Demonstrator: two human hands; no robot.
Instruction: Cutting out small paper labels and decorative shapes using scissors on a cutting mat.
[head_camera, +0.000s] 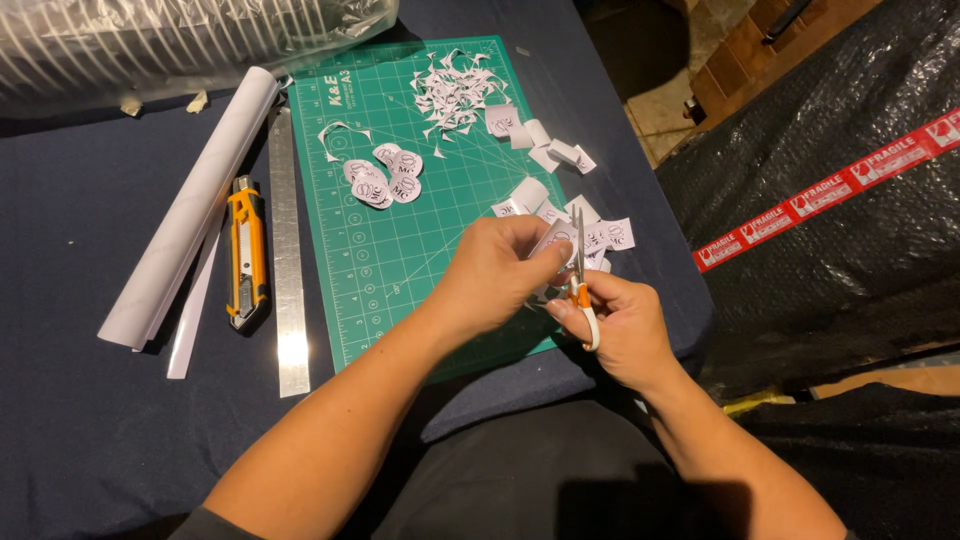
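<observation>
My left hand (495, 272) pinches a small white printed paper piece (553, 240) over the lower right part of a green cutting mat (400, 230). My right hand (615, 325) grips small scissors (580, 275) with orange and white handles, blades pointing up against the paper. A cluster of cut round printed stickers (383, 178) lies mid-mat. Uncut square pieces (575, 222) lie just beyond my hands, more (540, 135) lie farther up, and a heap of white trimmings (455, 92) sits at the mat's top.
Left of the mat lie a steel ruler (288, 260), an orange utility knife (246, 255) and a rolled white paper tube (195, 205) on a dark blue tablecloth (80, 300). A clear plastic bundle (170, 40) sits top left. A black bubble-wrapped object with red tape (830, 190) stands at right.
</observation>
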